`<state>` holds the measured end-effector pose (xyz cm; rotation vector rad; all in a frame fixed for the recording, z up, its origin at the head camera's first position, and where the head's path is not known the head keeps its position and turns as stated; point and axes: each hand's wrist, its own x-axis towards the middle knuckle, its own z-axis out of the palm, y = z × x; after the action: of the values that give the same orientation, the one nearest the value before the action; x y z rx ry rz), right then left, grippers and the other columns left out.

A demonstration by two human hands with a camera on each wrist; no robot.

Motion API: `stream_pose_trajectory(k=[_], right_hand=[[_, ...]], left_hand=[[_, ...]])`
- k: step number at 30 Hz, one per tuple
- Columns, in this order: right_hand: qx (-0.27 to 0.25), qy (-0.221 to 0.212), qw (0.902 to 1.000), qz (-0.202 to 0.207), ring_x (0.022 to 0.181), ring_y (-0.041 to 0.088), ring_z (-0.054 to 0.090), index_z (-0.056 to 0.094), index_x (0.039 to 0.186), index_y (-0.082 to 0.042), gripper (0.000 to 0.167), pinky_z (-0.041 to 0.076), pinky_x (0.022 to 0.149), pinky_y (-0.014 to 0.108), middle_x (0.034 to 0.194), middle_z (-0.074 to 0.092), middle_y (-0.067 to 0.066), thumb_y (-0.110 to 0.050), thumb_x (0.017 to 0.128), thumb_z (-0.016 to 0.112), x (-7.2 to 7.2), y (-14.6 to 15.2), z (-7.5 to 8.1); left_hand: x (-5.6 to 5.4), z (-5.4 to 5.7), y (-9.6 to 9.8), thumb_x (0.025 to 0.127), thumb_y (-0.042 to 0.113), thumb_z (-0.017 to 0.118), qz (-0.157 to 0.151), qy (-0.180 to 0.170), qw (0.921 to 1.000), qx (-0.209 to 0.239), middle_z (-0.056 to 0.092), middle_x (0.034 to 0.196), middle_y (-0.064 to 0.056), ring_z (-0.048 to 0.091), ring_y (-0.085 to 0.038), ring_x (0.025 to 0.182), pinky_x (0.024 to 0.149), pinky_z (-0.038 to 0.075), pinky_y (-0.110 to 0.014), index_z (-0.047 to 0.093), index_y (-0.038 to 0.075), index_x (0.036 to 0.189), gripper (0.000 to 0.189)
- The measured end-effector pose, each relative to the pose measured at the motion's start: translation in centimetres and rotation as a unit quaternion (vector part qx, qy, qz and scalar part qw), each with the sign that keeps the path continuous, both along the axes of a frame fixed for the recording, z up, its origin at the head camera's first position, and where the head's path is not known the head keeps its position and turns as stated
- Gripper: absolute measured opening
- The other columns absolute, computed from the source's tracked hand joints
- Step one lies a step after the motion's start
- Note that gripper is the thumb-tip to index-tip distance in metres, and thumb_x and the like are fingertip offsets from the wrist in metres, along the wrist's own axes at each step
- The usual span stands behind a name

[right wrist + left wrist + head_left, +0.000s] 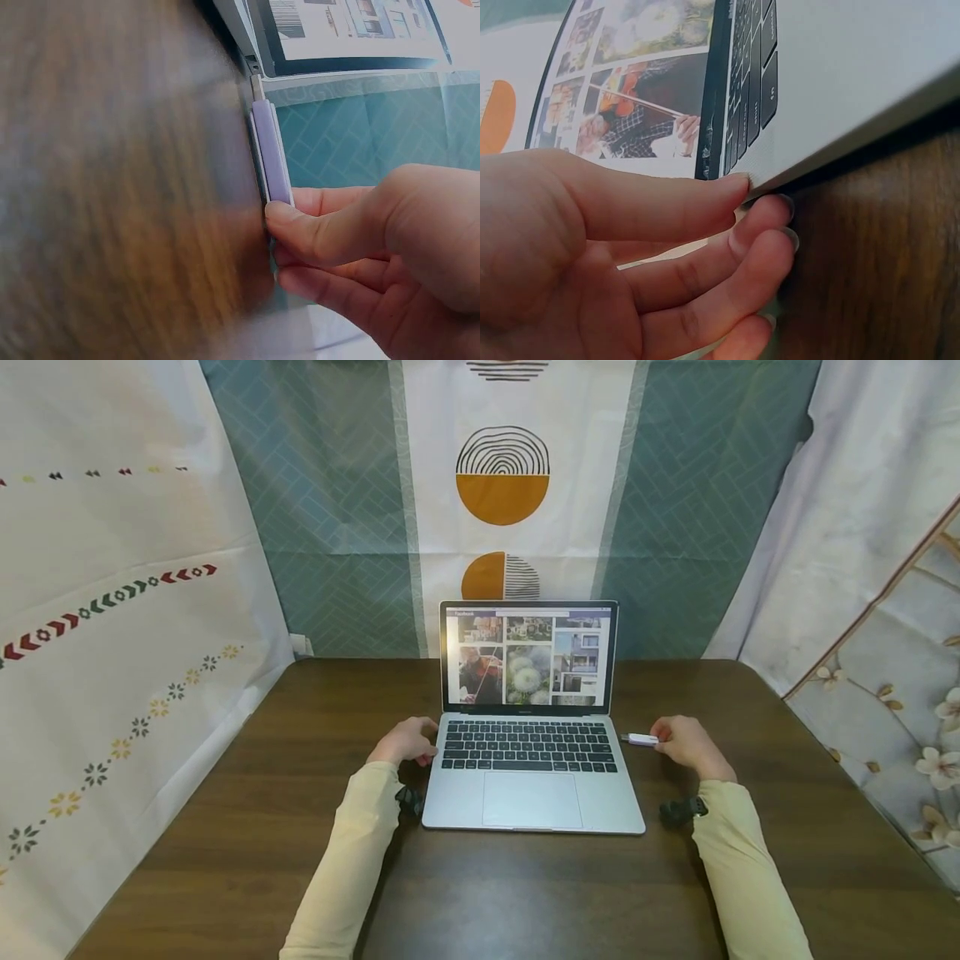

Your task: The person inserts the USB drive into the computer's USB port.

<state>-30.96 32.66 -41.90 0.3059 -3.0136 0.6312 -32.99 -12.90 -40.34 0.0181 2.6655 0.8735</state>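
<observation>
An open silver laptop lies on the brown table, its screen showing a page of photos. At its left edge, beside the keyboard, is my left hand. In the left wrist view the thumb rests on the laptop's edge, with bent fingers below, gripping the side. My right hand pinches the back end of a white and lilac USB flash drive between thumb and fingers. The drive's metal plug points at the laptop's right side, close to a port; whether it touches cannot be told.
The wooden table spreads out on both sides and in front of the laptop. Behind stands a green and white patterned curtain. Pale printed cloths hang left and right. Each wrist wears a dark strapped device.
</observation>
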Motion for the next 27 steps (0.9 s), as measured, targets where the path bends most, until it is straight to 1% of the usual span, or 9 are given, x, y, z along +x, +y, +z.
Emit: stream_pose_trajectory(k=[4, 9, 13, 15, 18, 19, 23, 27], right_hand=[[-0.006, 0.006, 1.0000, -0.001, 0.072, 0.027, 0.058, 0.065, 0.087, 0.005, 0.008, 0.048, 0.069, 0.041, 0.079, 0.065, 0.018, 0.001, 0.080, 0.068, -0.13, 0.10, -0.05], [-0.009, 0.017, 0.9998, 0.003, 0.071, 0.027, 0.059, 0.066, 0.086, 0.005, 0.009, 0.048, 0.069, 0.041, 0.078, 0.066, 0.018, 0.001, 0.079, 0.069, -0.34, 0.01, -0.12], [-0.010, 0.013, 0.9999, 0.002, 0.071, 0.026, 0.059, 0.067, 0.086, 0.005, 0.009, 0.049, 0.069, 0.041, 0.078, 0.067, 0.018, 0.001, 0.079, 0.069, -0.50, -0.05, -0.20], [-0.009, 0.012, 0.9999, 0.003, 0.071, 0.025, 0.059, 0.067, 0.086, 0.004, 0.008, 0.050, 0.070, 0.042, 0.078, 0.067, 0.017, 0.001, 0.079, 0.069, -0.56, -0.04, -0.23], [-0.008, 0.009, 0.9999, 0.005, 0.071, 0.025, 0.058, 0.067, 0.087, 0.003, 0.008, 0.050, 0.070, 0.041, 0.079, 0.067, 0.017, 0.001, 0.080, 0.070, -0.55, -0.03, -0.26], [-0.010, 0.007, 0.9999, 0.003, 0.072, 0.025, 0.058, 0.068, 0.088, 0.003, 0.009, 0.050, 0.070, 0.041, 0.080, 0.068, 0.017, 0.001, 0.080, 0.070, -0.54, -0.01, -0.28], [-0.019, 0.002, 0.9998, 0.004, 0.072, 0.024, 0.057, 0.068, 0.090, 0.002, 0.010, 0.051, 0.069, 0.039, 0.081, 0.067, 0.017, 0.000, 0.081, 0.071, -0.42, 0.01, -0.30], [-0.024, 0.007, 0.9997, 0.009, 0.071, 0.024, 0.058, 0.069, 0.090, 0.002, 0.010, 0.051, 0.069, 0.038, 0.081, 0.067, 0.016, 0.000, 0.081, 0.071, -0.41, -0.11, -0.16]], left_hand=[[-0.09, 0.06, 0.09, 0.090, 0.010, 0.064, 0.002, -0.003, 1.0000, -0.002, 0.067, 0.082, -0.011, 0.064, -0.019, 0.070, 0.082, 0.050, -0.042, 0.053, 0.005, 0.134, 0.046], [-0.18, 0.24, 0.27, 0.090, 0.010, 0.064, 0.006, -0.009, 0.9999, 0.000, 0.067, 0.086, -0.012, 0.064, -0.021, 0.072, 0.082, 0.051, -0.042, 0.053, 0.005, 0.135, 0.046], [-0.19, 0.40, 0.44, 0.090, 0.009, 0.064, 0.003, -0.010, 0.9999, -0.008, 0.066, 0.085, -0.013, 0.065, -0.021, 0.071, 0.079, 0.051, -0.041, 0.053, 0.004, 0.134, 0.046], [-0.29, 0.30, 0.44, 0.090, 0.009, 0.064, 0.002, -0.011, 0.9999, -0.011, 0.066, 0.084, -0.012, 0.065, -0.021, 0.070, 0.078, 0.051, -0.040, 0.053, 0.004, 0.134, 0.046], [-0.29, 0.20, 0.41, 0.089, 0.010, 0.065, 0.006, -0.010, 0.9999, -0.005, 0.067, 0.085, -0.012, 0.065, -0.021, 0.071, 0.081, 0.051, -0.041, 0.053, 0.005, 0.134, 0.047], [-0.37, 0.06, 0.35, 0.089, 0.011, 0.065, 0.009, -0.010, 0.9999, -0.002, 0.067, 0.086, -0.013, 0.065, -0.021, 0.072, 0.084, 0.051, -0.043, 0.053, 0.006, 0.135, 0.047], [-0.23, -0.10, 0.22, 0.090, 0.012, 0.065, 0.006, -0.002, 1.0000, -0.003, 0.067, 0.088, -0.012, 0.064, -0.020, 0.072, 0.084, 0.051, -0.043, 0.053, 0.006, 0.135, 0.047], [-0.06, 0.03, 0.13, 0.090, 0.013, 0.065, 0.000, 0.004, 1.0000, -0.008, 0.067, 0.088, -0.012, 0.064, -0.020, 0.071, 0.084, 0.051, -0.043, 0.053, 0.005, 0.134, 0.046]])
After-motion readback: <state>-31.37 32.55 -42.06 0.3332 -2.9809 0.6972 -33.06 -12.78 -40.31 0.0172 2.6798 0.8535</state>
